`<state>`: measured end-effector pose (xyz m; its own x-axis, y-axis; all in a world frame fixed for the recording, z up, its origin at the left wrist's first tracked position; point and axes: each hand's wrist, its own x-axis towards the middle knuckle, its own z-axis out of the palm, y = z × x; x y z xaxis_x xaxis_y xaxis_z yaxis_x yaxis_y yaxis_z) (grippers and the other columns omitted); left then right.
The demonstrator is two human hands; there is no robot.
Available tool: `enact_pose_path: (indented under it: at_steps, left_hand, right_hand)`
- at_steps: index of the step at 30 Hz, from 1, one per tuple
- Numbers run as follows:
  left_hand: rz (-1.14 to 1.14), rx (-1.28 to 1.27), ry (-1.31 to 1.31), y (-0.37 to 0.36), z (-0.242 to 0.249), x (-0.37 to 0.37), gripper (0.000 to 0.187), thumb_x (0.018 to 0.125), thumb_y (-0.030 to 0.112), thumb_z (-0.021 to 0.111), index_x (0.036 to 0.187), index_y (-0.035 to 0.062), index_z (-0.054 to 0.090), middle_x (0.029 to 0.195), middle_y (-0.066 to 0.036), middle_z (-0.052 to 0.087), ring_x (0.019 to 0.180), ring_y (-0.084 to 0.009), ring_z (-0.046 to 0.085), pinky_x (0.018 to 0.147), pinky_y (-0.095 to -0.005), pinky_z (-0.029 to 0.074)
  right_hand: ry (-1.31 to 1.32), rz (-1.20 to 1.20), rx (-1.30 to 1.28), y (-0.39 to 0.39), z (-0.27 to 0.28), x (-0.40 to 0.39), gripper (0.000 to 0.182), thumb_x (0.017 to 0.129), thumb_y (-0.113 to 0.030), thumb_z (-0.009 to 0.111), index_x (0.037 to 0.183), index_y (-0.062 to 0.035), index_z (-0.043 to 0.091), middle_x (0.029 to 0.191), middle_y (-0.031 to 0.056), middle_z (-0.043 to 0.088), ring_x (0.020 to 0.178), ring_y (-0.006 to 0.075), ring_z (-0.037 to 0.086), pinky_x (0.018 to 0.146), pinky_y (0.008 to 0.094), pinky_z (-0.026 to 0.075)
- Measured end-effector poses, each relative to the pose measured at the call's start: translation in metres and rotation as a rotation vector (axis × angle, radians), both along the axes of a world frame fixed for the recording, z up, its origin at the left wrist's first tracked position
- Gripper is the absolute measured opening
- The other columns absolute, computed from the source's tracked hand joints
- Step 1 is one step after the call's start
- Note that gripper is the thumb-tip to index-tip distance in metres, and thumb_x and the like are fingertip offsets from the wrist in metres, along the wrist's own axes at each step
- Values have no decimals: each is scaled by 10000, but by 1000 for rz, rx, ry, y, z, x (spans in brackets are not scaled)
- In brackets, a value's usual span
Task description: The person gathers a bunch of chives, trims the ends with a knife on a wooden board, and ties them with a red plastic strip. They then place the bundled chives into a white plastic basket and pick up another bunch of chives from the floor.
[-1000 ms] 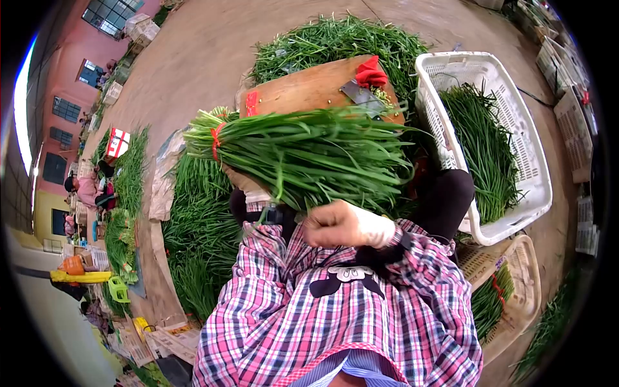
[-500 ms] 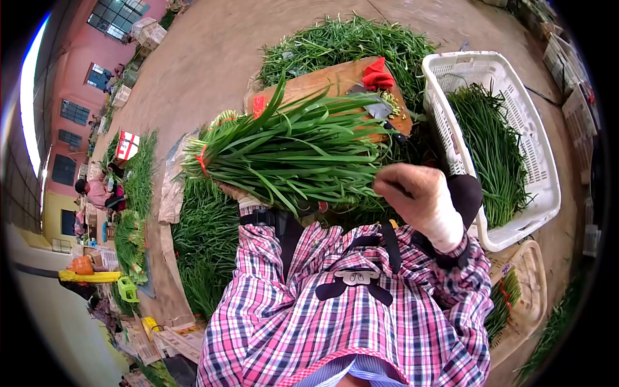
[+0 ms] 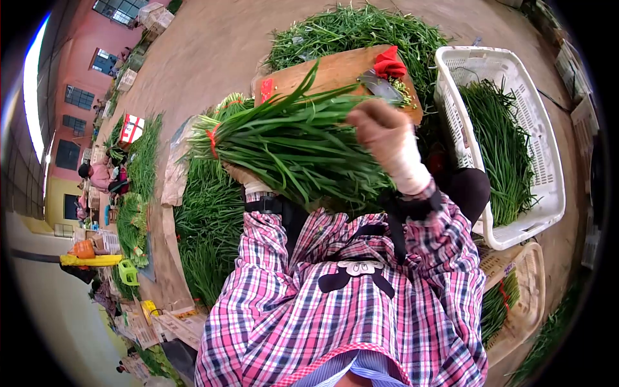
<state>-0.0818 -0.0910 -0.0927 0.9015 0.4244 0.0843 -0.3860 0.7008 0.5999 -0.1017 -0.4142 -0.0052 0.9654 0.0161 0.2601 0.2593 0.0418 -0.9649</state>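
Note:
A bunch of chives (image 3: pixel 290 142), long green leaves with pale stem ends, lies across my front with a red band (image 3: pixel 213 140) near its left end. My left hand (image 3: pixel 240 174) holds it from below; the leaves cover most of those fingers. Over the leaf tips on the right is my right hand (image 3: pixel 380 126), a white wrap around its wrist. Its fingers are curled and slightly blurred, and I cannot see what is in them. Just beyond the bunch is a wooden board (image 3: pixel 322 72) with a red cloth (image 3: pixel 389 62) and a grey blade (image 3: pixel 378 85) on it.
To the right stands a white plastic crate (image 3: pixel 451 109) with loose chives (image 3: pixel 500 148) inside. A smaller crate (image 3: pixel 530 303) below it holds a banded bunch. Loose greens (image 3: pixel 354 32) are heaped behind the board, and more (image 3: pixel 206 226) lie to the left. Another person (image 3: pixel 100 174) sits far left.
My right hand has moved left and up, from beside the leaf tips to over them. The bunch stays in my left hand. The whole view has shifted slightly.

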Motion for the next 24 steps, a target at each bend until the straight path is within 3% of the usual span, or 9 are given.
enact_pose_path:
  at_steps: [2, 4, 6, 7, 12, 16, 18, 22, 24]
  left_hand:
    - [6, 16, 46, -21, 20, -5, 575, 973, 521, 367, 1285, 86, 575, 1266, -133, 609, 1101, -321, 601, 962, -493, 493]
    - [-39, -18, 83, -36, 37, -12, 604, 964, 547, 358, 1283, 82, 574, 1263, -133, 609, 1112, -329, 592, 965, -493, 487]
    - [-58, 11, 24, -11, 13, -1, 625, 959, 564, 341, 1291, 86, 569, 1286, -133, 595, 1131, -340, 579, 991, -495, 465]
    - [-61, 11, 1, -6, 7, 0, 619, 961, 557, 341, 1293, 87, 568, 1294, -133, 591, 1139, -338, 575, 1001, -497, 457]
    - [-40, -32, -39, -21, 15, -7, 605, 961, 548, 367, 1309, 91, 558, 1328, -136, 569, 1175, -333, 558, 1035, -511, 430]
    - [-46, -56, -22, -26, 17, -6, 565, 973, 510, 369, 1327, 107, 546, 1346, -132, 557, 1195, -332, 549, 1049, -521, 418]
    - [-59, -58, -20, -23, 17, -5, 564, 970, 508, 374, 1331, 108, 541, 1350, -132, 552, 1199, -331, 544, 1052, -520, 414]
    - [-77, -35, -25, -17, 23, -1, 563, 965, 506, 386, 1338, 110, 532, 1358, -132, 543, 1208, -330, 534, 1057, -518, 406]
    - [-76, -23, -23, -16, 27, -2, 563, 963, 504, 391, 1341, 111, 527, 1361, -132, 538, 1213, -329, 529, 1059, -517, 402]
  right_hand:
    - [212, -35, 416, -25, 35, -18, 154, 899, -128, 616, 810, -9, 659, 650, -3, 597, 561, 69, 538, 505, 231, 398]
    - [170, 504, 568, -58, 26, -37, 152, 872, -104, 620, 879, 24, 703, 709, 38, 659, 592, 72, 573, 531, 223, 432]
    - [133, 905, 206, -70, 33, -38, 240, 841, -117, 636, 1018, 23, 717, 766, 83, 698, 591, 90, 606, 551, 222, 467]
    - [199, 796, -63, -61, 55, -46, 345, 825, -187, 676, 1118, -7, 703, 801, 88, 717, 608, 103, 627, 586, 239, 499]
    - [-294, 97, -886, 13, -1, -40, 326, 815, -384, 715, 976, -104, 667, 720, 117, 661, 632, 292, 646, 547, 395, 493]
    - [-457, 126, -792, 56, -44, -38, 161, 834, -242, 666, 802, -112, 577, 655, 89, 584, 614, 305, 613, 548, 420, 481]
    - [-570, 304, -419, 63, -39, -58, 74, 830, -167, 670, 817, -113, 621, 671, 77, 597, 616, 303, 611, 559, 409, 491]
    - [-73, 1060, -10, 43, -8, -105, 97, 864, -111, 672, 944, -56, 680, 794, 94, 679, 722, 242, 671, 634, 362, 529]
    - [-221, 1068, -34, 24, -6, -110, 215, 866, -87, 667, 1077, -56, 688, 926, 109, 701, 834, 234, 683, 730, 329, 550]
